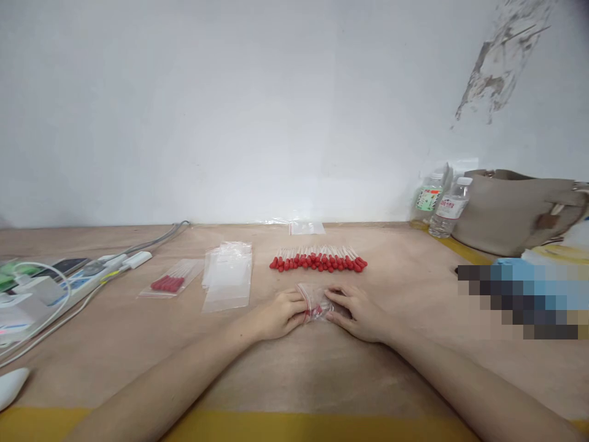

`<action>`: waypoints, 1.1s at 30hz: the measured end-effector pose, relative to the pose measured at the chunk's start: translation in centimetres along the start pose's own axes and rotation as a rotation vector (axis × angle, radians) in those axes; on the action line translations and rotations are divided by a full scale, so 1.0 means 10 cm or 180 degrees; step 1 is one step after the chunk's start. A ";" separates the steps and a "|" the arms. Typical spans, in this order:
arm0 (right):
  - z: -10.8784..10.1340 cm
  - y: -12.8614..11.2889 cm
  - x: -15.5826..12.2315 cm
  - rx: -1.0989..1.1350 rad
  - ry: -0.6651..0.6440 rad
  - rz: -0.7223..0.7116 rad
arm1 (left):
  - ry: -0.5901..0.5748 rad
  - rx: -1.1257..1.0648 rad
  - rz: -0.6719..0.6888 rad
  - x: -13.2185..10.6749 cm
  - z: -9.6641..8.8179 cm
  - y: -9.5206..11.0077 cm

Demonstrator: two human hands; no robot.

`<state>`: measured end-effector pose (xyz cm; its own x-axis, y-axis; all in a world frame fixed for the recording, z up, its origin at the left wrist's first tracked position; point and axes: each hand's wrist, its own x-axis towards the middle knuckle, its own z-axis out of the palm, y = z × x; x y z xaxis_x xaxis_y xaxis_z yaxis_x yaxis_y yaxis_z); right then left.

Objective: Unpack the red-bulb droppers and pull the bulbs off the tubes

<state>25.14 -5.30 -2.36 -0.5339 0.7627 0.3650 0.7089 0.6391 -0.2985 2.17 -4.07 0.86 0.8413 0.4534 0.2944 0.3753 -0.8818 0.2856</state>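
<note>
A small clear zip bag (316, 296) with a red line along its left edge and red-tipped sticks inside lies on the table between my hands. My left hand (281, 313) pinches its left edge, fingers closed on the plastic. My right hand (361, 312) has its thumb and fingers closed on the bag's right side. Just beyond is a row of white sticks with red tips (317, 261), like swabs, tips toward me. To the left lie a stack of flat clear bags (227, 279) and a bag holding several red-tipped sticks (169, 282).
A power strip (73, 288) with chargers and cables runs along the left. Another clear bag (307, 228) lies near the wall. At the right stand two plastic bottles (448, 209), a grey-beige handbag (510, 209) and a blue item (519, 276), partly pixelated.
</note>
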 end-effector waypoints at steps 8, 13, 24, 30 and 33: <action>-0.05 0.08 0.01 0.0146 -0.0329 -0.0027 | 0.0242 -0.0652 -0.0152 -0.01 0.03 -0.07; -0.02 0.08 0.01 0.0168 -0.0280 -0.0042 | 0.0468 -0.0392 -0.0172 -0.03 0.08 -0.09; -0.02 0.05 0.00 0.0157 -0.0198 -0.0015 | 0.0725 -0.0178 -0.0674 0.01 0.17 -0.11; -0.02 0.05 0.00 0.0091 -0.0179 -0.0010 | 0.0844 0.0416 -0.0729 0.01 0.19 -0.17; -0.02 0.05 0.00 0.0086 -0.0197 -0.0018 | 0.0869 0.0272 -0.0770 -0.04 0.14 -0.18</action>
<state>25.59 -5.03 -2.30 -0.5659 0.7633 0.3118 0.6935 0.6451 -0.3206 1.71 -2.79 -1.06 0.5938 0.6578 0.4634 0.5915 -0.7473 0.3029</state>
